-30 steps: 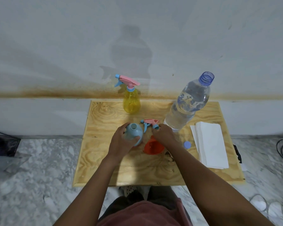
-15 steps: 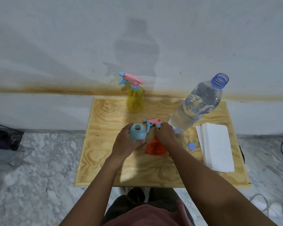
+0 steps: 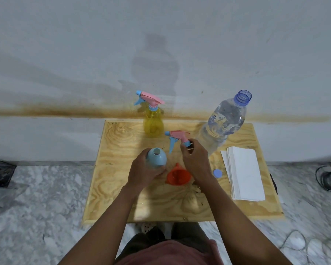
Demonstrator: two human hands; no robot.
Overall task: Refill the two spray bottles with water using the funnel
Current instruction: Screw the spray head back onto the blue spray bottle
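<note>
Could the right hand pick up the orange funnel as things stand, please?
Probably not yet: the right hand grips the detached sprayer head. The funnel lies uncovered close beside that hand, so once the head is set down, reaching it looks easy.

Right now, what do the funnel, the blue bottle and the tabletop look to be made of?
Funnel: probably plastic, orange, smooth with a slight sheen.
Blue bottle: seemingly opaque plastic, with an even matte surface.
Tabletop: looks like bare plywood, with swirling grain and a pale raw edge.
</note>
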